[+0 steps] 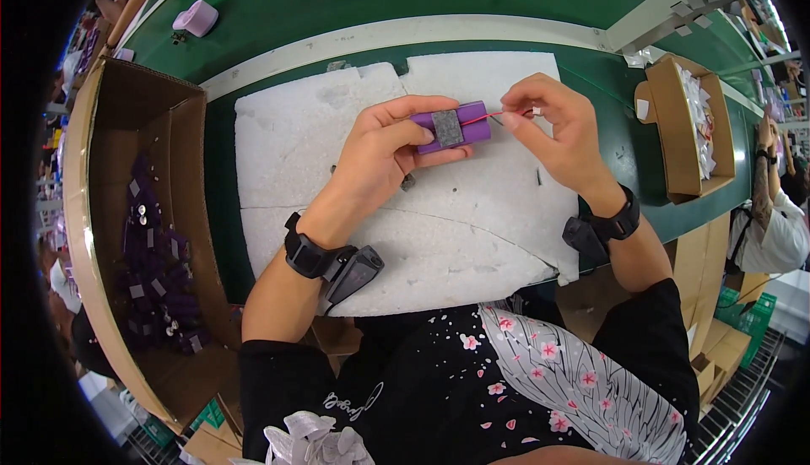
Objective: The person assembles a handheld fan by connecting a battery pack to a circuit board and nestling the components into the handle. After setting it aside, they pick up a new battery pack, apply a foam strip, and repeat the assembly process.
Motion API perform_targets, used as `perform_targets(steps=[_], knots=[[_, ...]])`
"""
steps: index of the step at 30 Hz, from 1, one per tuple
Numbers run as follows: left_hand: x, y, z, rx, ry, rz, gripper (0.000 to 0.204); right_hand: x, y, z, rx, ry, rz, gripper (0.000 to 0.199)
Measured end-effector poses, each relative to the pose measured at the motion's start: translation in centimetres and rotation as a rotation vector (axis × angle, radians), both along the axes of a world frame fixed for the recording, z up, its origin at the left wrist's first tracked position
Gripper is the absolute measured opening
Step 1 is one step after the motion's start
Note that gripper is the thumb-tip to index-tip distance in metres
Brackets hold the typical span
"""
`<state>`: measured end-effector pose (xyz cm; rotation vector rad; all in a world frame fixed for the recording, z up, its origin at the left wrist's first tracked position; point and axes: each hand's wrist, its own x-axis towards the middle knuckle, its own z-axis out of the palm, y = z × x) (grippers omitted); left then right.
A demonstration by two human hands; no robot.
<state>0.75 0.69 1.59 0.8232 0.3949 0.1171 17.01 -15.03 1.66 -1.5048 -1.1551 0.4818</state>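
Observation:
My left hand [371, 148] is closed around a purple battery pack [477, 133] of cylindrical cells, held just over a white foam sheet [456, 237]. A grey speckled pad [447, 128] sits across the pack's top, with my thumb next to it. From the pack a thin red wire [479, 118], with a dark one beside it, runs right to my right hand [564, 132]. That hand pinches the wires between thumb and fingers, near a small white connector [537, 111]. Part of the pack is hidden by my left fingers.
A deep cardboard box [186, 170] with several purple battery packs [156, 283] stands at left. Another carton [675, 140] with small white items [699, 119] is at right. Beyond the foam runs a white rail [363, 39]; a lilac object [196, 18] lies past it. Another person [772, 241] is far right.

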Motion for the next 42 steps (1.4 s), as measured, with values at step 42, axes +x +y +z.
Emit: perform_targets(steps=[42], knots=[[0.1,-0.4,-0.4,0.119,0.041,-0.101,0.034,-1.4,0.0,-0.4,0.0,-0.403,0.07,0.016]])
